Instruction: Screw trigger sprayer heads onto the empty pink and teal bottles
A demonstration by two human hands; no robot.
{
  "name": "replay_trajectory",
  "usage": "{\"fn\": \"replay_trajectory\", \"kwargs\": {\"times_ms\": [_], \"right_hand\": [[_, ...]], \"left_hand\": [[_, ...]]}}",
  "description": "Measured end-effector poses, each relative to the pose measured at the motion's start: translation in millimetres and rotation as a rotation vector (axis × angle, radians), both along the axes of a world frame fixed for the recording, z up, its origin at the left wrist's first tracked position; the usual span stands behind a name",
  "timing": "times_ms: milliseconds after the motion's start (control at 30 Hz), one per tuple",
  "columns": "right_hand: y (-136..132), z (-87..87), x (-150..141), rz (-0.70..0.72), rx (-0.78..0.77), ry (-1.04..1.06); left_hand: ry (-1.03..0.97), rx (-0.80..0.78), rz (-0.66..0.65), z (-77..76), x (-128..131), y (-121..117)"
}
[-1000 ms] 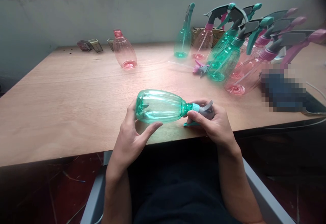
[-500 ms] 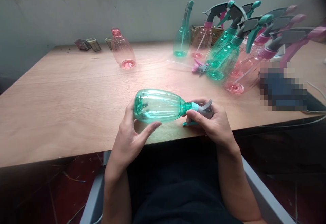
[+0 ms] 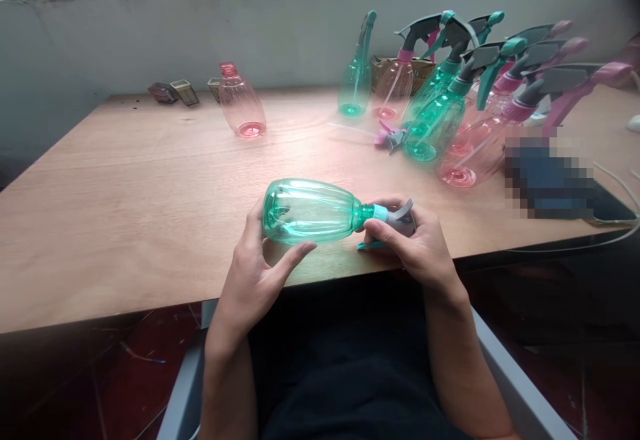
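The green spray bottle [image 3: 311, 211] lies on its side above the near edge of the desk [image 3: 125, 187], its base to the left and its neck to the right, held between both hands. The left hand [image 3: 255, 270] cups the body with fingers curled under and thumb behind, while the right hand [image 3: 417, 247] is closed around the grey trigger head [image 3: 399, 217] at the teal collar. To seat the head well, I judge the left hand should hold the body steady and the right keep the head in line with the neck, so it goes on straight.
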State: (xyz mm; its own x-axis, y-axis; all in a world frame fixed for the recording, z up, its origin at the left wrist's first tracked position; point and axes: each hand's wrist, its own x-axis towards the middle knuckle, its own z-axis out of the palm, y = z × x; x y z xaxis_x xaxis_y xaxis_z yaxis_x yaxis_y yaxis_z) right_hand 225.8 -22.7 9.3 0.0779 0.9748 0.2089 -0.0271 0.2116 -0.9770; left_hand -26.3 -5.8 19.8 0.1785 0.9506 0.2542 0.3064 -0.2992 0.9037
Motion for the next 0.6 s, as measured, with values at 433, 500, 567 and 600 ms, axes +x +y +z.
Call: {"fn": "replay_trajectory", "kwargs": {"times_ms": [433, 500, 567, 600], "right_hand": [[-0.5, 0.7, -0.4, 0.003, -0.015, 0.002], [-0.5, 0.9, -0.4, 0.006, -0.014, 0.003], [-0.5, 1.1, -0.2, 0.003, -0.015, -0.004], [-0.5, 1.1, -0.1, -0.001, -0.016, -0.009]], "left_hand": [[-0.004, -0.002, 0.002, -1.7, -0.3, -0.4], [-0.006, -0.002, 0.001, -1.6, -0.4, -0.4], [-0.007, -0.001, 0.000, -1.3, -0.6, -0.6], [-0.006, 0.000, 0.001, -1.1, -0.6, -0.9]]}}
